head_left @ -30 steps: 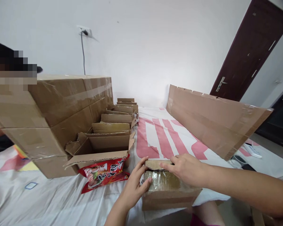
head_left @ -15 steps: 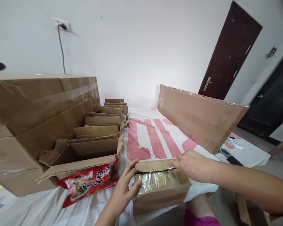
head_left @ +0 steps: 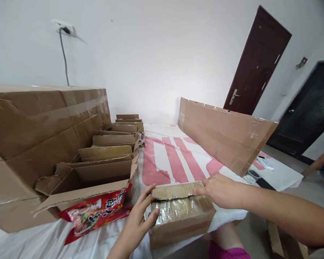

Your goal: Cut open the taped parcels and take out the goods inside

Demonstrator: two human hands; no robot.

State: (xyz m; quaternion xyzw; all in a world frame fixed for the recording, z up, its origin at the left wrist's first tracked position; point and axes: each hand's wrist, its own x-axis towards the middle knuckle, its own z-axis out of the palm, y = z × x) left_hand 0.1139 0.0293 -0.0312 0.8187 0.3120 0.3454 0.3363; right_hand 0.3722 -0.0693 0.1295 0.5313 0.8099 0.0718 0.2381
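Box (head_left: 182, 219), right hand (head_left: 218, 190) atop, left hand (head_left: 139, 219) beside

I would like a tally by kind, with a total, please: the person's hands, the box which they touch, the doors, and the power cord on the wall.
Left hand and right hand: 2
Taped cardboard box: 1
Dark red door and black door: 2
Power cord: 1
Total: 6

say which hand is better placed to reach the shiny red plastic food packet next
Probably the left hand: at the left end of the small brown taped cardboard box, it is close to the shiny red plastic food packet. The right hand is farther away, across the box's top.
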